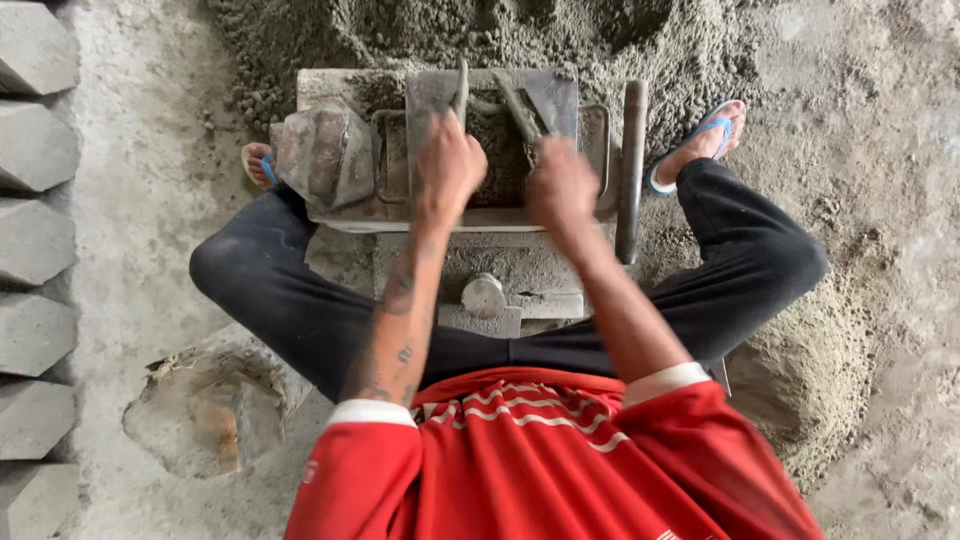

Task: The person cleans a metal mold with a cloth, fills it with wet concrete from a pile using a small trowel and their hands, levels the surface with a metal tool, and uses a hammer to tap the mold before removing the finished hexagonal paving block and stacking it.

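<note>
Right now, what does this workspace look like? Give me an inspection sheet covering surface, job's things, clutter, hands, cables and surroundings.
Surface: rough grey concrete floor, dusted with cement.
Job's things: grey metal block mould holding damp grey mix; thin metal tool in the left hand; second metal tool at the right hand.
Clutter: lumpy grey wrapped bundle on the mould's left end; upright metal handle bar at its right.
Hands: left hand with fingers closed on its tool; right hand blurred, grip unclear.
Cables: nothing seen.
Surroundings: heap of grey sandy mix beyond the mould; row of grey moulded blocks on the left.
</note>
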